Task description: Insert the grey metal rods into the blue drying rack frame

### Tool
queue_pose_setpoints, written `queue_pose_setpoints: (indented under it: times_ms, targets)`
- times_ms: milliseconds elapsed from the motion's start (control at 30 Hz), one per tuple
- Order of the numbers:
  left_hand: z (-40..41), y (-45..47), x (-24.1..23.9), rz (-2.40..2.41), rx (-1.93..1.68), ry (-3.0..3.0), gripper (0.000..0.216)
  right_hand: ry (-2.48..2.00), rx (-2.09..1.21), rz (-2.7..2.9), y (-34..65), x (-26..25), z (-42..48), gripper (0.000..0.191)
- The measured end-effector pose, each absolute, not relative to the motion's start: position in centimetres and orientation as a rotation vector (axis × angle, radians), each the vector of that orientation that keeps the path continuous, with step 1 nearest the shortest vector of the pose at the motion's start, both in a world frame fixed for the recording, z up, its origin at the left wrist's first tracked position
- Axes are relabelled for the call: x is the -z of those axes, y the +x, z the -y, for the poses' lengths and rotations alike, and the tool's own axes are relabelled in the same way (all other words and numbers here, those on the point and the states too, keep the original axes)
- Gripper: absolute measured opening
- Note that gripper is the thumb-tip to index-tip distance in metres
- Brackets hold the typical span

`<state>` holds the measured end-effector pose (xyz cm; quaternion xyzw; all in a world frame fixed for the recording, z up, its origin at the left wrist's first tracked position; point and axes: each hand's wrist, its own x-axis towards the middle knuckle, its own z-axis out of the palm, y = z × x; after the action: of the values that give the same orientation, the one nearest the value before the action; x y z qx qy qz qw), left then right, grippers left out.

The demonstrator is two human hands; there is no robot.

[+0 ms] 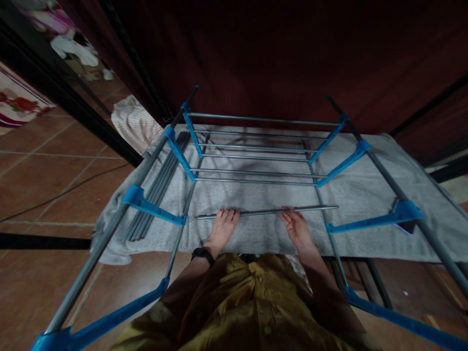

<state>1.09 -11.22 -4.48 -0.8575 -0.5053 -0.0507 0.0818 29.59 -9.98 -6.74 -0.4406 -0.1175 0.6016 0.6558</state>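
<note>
A thin grey metal rod lies crosswise between the two sides of a rack of grey tubes and blue plastic brackets. My left hand has its fingers curled over the rod, left of its middle. Farther right, my right hand grips the same rod between thumb and fingers. The rod's left end is near the left inner tube, and its right end extends past the right inner tube. Several crossbars span the far part of the rack between blue brackets.
Several loose grey tubes lie side by side at the left on a grey cloth covering the table. A dark flat object sits behind the right bracket. A dark red curtain hangs at the back. Striped cloth lies at the left.
</note>
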Motion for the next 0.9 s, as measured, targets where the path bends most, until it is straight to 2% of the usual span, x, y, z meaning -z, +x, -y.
queue_pose_setpoints:
  times_ms: [900]
  targets:
    - [11.2, 0.0, 6.3, 1.575, 0.361, -2.575, 0.04, -0.942, -1.408, 0.286, 30.0, 7.2, 10.1, 0.007]
